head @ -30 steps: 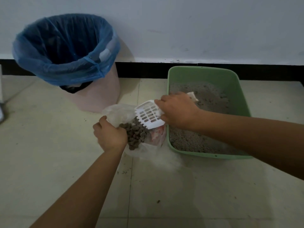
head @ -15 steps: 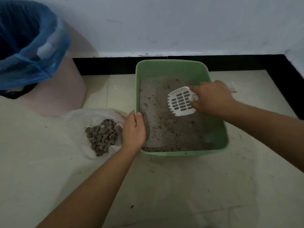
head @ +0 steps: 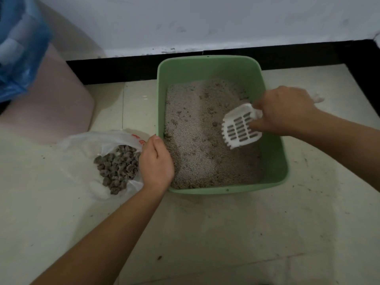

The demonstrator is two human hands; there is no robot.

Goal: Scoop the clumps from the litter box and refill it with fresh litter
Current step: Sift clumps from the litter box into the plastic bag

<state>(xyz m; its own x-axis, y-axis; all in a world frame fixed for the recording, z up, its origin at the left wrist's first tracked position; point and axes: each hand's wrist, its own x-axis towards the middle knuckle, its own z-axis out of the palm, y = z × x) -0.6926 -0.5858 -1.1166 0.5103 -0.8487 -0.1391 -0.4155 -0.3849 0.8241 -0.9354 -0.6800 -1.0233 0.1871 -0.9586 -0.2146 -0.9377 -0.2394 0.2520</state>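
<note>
scoop held empty over the right side of the green litter box, slotted blade pointing down-left, handle running up-right into the right hand, which is clamped on it. remaining dark clumps sit left of the blade, so i'd guess a leftward drag. left hand grips the box's left rim. bag just left holds the scooped clumps.
</note>
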